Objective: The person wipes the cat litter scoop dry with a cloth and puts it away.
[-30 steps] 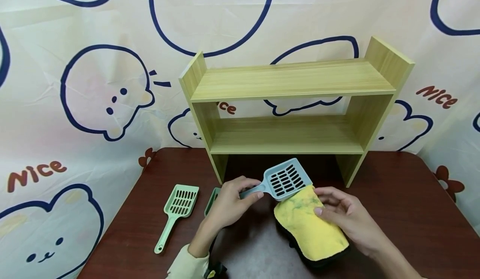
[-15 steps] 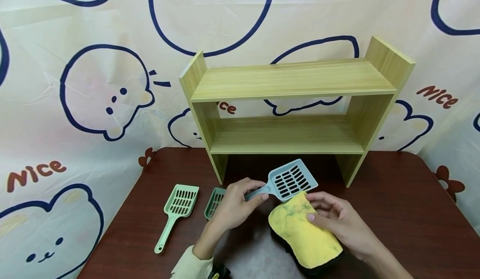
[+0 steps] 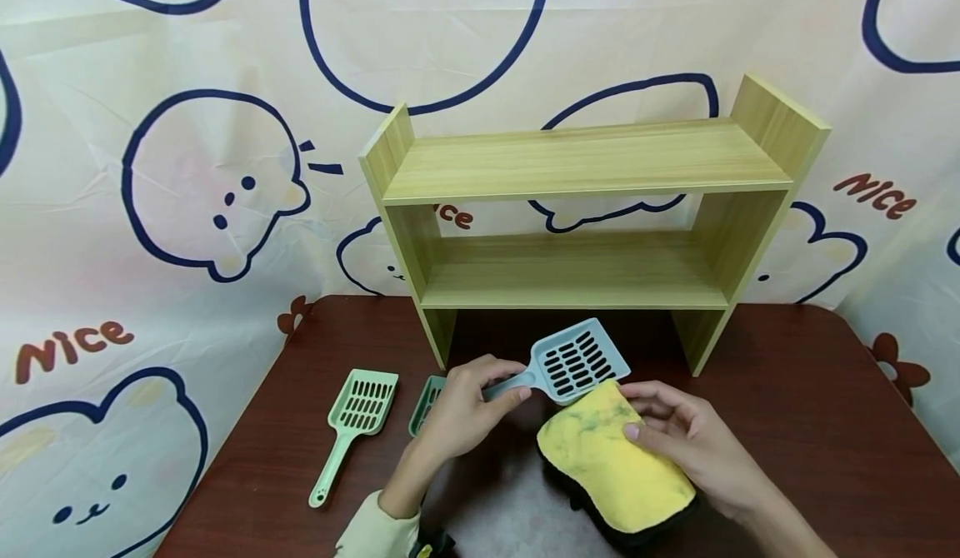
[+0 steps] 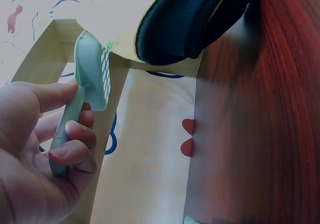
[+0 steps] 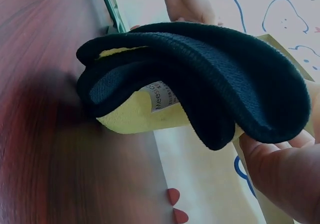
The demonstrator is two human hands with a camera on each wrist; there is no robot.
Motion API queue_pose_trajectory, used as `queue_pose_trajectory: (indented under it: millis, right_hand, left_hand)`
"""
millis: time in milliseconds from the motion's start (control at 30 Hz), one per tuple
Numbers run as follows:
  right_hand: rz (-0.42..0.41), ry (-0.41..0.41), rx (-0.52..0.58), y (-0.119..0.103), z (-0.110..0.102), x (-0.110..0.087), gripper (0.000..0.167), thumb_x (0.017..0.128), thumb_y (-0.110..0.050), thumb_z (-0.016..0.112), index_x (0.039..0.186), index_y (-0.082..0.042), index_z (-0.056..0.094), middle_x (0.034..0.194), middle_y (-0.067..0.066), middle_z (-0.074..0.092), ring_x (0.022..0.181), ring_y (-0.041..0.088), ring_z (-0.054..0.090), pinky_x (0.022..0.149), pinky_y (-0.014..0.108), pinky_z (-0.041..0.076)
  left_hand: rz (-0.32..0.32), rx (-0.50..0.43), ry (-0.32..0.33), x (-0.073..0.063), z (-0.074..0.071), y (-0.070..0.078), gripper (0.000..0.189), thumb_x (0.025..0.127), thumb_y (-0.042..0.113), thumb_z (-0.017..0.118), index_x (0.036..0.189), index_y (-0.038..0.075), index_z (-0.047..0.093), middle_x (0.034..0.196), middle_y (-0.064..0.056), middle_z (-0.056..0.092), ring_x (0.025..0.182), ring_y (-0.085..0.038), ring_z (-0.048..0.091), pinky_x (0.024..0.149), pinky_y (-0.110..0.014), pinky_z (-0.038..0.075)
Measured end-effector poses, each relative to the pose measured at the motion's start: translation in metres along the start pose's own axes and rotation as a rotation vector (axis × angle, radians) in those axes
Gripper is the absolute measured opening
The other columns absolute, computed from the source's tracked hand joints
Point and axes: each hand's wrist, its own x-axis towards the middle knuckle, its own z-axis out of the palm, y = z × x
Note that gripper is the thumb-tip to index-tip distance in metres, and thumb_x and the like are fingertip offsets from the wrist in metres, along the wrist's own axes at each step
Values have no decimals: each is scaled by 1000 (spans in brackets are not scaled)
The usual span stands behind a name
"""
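A pale blue slotted litter scoop is raised over the table, its slotted head toward the shelf. My left hand grips its handle, with thumb and curled fingers around it in the left wrist view. My right hand pinches a folded cleaning cloth, yellow with some dark stains on the face and dark on the other side. The cloth's top edge lies against the scoop's near edge. In the right wrist view, the dark folds of the cloth and a white label show, hiding the scoop.
A light green scoop lies at the left of the dark red-brown table. Beside it is a darker green scoop, partly hidden by my left hand. A two-tier wooden shelf stands at the back, before a cartoon-printed backdrop.
The cloth has slid slightly left and down along the scoop's edge with my right hand. The scoop shifted a little right, then partly back. Both hands keep their hold.
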Motion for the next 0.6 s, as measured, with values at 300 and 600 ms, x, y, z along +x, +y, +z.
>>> queue_pose_trajectory:
  millis: [300, 600]
  right_hand:
    - [-3, 29, -28, 0, -12, -5, 42, 107, 3, 57, 148, -9, 58, 128, 2, 72, 108, 18, 77, 80, 37, 65]
    - [-14, 34, -38, -1, -17, -6, 43, 107, 3, 56, 148, -9, 57, 129, 1, 72, 108, 18, 77, 80, 36, 65]
  left_hand:
    - [-18, 15, -12, -2, -7, -3, 20, 98, 19, 80, 118, 21, 81, 103, 8, 74, 79, -8, 57, 70, -23, 49]
    - [-12, 6, -23, -1, -10, -5, 20, 98, 18, 80, 118, 20, 81, 106, 7, 75, 82, -8, 59, 71, -24, 50]
